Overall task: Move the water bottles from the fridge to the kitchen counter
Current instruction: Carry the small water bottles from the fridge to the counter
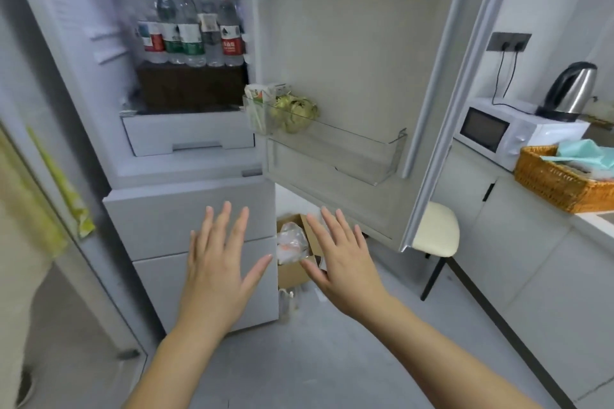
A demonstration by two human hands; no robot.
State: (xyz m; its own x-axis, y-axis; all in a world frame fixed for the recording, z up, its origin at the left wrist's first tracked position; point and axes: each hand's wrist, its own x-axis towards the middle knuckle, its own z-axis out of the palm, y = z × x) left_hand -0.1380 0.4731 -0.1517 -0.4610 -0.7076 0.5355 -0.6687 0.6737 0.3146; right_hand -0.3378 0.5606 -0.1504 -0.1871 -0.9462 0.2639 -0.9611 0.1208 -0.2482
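Observation:
The fridge (186, 209) stands open in front of me. Several clear water bottles (191, 30) with red or green labels stand packed together on a shelf inside, upper left, on top of a dark box (192, 85). My left hand (219, 266) and my right hand (339, 262) are held out flat, palms down, fingers spread, well below the bottles and in front of the lower drawers. Neither hand holds anything. The kitchen counter (594, 221) runs along the right edge.
The open fridge door (349, 60) swings right, its shelf holding a carton and green vegetables (294, 111). On the counter sit a wicker basket (561, 184), a white microwave (508, 131) and a steel kettle (571, 90). A stool (437, 231) and a cardboard box (295, 249) stand on the floor.

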